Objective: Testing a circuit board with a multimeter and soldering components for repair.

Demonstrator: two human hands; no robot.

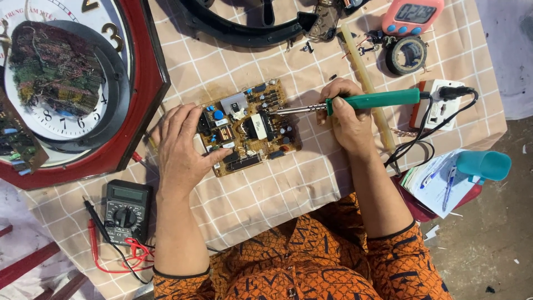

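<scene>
The circuit board (248, 128) lies flat on the checked tablecloth (266, 194), in the middle of the table just in front of the person. The left hand (180, 145) is spread open, palm down, over the board's left edge, with the fingers resting on it and the thumb against its lower side, pinning it in place rather than gripping anything. The right hand (345, 114) is closed around the green-handled soldering iron (355, 102), held like a pen, and its metal tip reaches in to touch among the parts near the middle of the board, close to the dark block there. I would say the soldering of a joint is under way; whether solder is flowing is too small to tell. A steady tip and a board that does not slide look like what this calls for, with the cord trailing back to the white power strip (435, 104) kept slack. Off to the left sits a big red wall clock (139, 105), and a black meter (126, 209) with red and black leads rests near the left elbow.
</scene>
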